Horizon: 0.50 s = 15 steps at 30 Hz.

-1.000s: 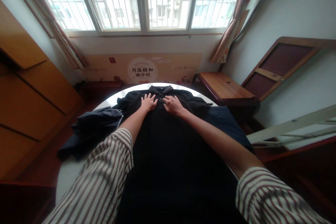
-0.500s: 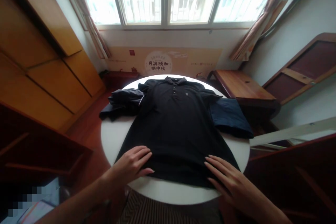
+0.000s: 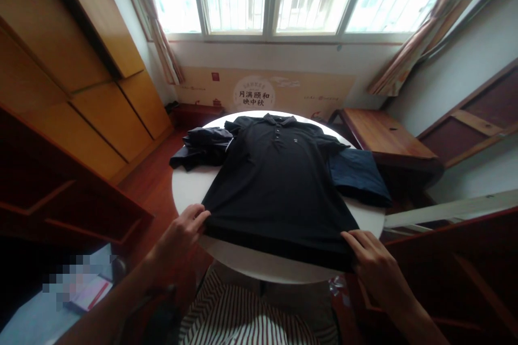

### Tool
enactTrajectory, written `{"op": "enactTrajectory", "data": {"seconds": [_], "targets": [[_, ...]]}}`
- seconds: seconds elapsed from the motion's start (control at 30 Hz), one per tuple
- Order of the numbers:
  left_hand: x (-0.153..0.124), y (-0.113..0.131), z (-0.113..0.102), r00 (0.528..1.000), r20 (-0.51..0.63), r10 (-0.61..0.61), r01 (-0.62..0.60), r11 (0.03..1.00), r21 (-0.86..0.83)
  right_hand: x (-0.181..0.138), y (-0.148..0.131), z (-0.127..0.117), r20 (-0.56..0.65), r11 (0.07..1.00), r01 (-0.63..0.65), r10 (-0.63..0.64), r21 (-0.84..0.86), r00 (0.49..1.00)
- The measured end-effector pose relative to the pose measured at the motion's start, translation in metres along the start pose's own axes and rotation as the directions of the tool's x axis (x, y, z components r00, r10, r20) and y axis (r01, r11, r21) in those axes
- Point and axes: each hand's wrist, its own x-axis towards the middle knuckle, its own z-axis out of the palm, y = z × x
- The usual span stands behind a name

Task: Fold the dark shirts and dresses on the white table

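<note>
A black polo shirt [image 3: 279, 183] lies front side up across a round white table [image 3: 188, 186], its collar toward the window. At the hem's left corner, my left hand [image 3: 188, 226] pinches the cloth between thumb and fingers. My right hand [image 3: 374, 259] grips the opposite hem corner, its thumb hidden under the fabric. Between the two hands the hem is stretched taut and slightly raised at the near table edge.
Dark folded clothes [image 3: 206, 145] sit at the table's left, and a folded navy garment [image 3: 358, 175] lies at the right, partly beside the polo's sleeve. A wooden side table [image 3: 388, 132] stands beyond on the right. Yellow cabinets [image 3: 117, 118] line the left wall.
Both hands went from lying flat on the lower shirt to gripping its hem corners, moving outward. The hem is now pulled straight and lifted. The camera view shifted slightly.
</note>
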Motion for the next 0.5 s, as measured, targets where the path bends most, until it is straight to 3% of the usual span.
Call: {"op": "enactTrajectory", "data": {"seconds": [0.1, 0.3, 0.4, 0.5], "targets": [[-0.01, -0.007, -0.004, 0.998, -0.048, 0.048, -0.05, 0.998, -0.029, -0.014, 0.006, -0.007, -0.051, 1.0, -0.004, 0.005, 0.018, 0.999], [-0.035, -0.01, -0.017, 0.964, 0.12, 0.238, -0.217, 0.962, -0.163, -0.048, 0.005, -0.013, -0.037, 0.991, 0.053, -0.048, 0.123, 0.998], [-0.021, 0.0, -0.031, 0.948, 0.197, 0.251, -0.205, 0.952, -0.228, -0.04, 0.009, -0.023, 0.029, 0.964, -0.008, 0.0, 0.268, 1.0], [0.024, 0.015, -0.042, 0.935, 0.214, 0.281, -0.222, 0.939, -0.261, 0.001, 0.035, -0.031, 0.041, 0.906, -0.189, 0.187, 0.38, 0.981]]}}
